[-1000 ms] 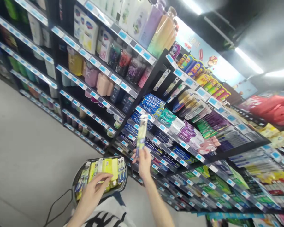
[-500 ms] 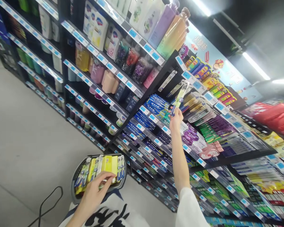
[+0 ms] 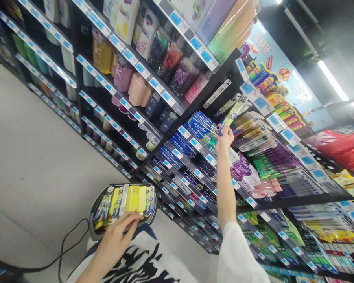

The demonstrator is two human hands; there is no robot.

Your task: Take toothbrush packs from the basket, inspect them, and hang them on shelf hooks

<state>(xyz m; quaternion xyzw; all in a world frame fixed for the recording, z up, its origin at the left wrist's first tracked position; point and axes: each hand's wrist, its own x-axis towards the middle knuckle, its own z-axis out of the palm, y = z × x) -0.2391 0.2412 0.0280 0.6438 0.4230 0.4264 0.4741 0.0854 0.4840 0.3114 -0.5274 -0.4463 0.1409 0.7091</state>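
My right hand (image 3: 225,140) is closed on the lower end of a packaged toothbrush (image 3: 232,117), green and blue with a clear top. It holds the pack up against other hanging toothbrush packs (image 3: 227,105) on the shelf. Over the near side of a dark basket (image 3: 92,220) is my left hand (image 3: 122,232), its fingers pressed together. Its fingertips meet the near end of a yellow box (image 3: 142,198); what they pinch, if anything, is hidden. Beside this box stand another yellow pack (image 3: 132,198) and several toothbrush packs (image 3: 150,201) in rows.
Blue toothpaste boxes (image 3: 201,125) lie just left of my right hand, purple boxes (image 3: 243,167) below it. Shelf edges with price tags (image 3: 199,145) run diagonally. Bottles (image 3: 124,76) fill the left shelves. A black cord (image 3: 60,257) curves over the grey floor (image 3: 32,157).
The view has shifted nearer the shelf. My right hand's toothbrush pack now tilts more to the right, overlapping the hanging packs. My left hand stays at the basket's near side.
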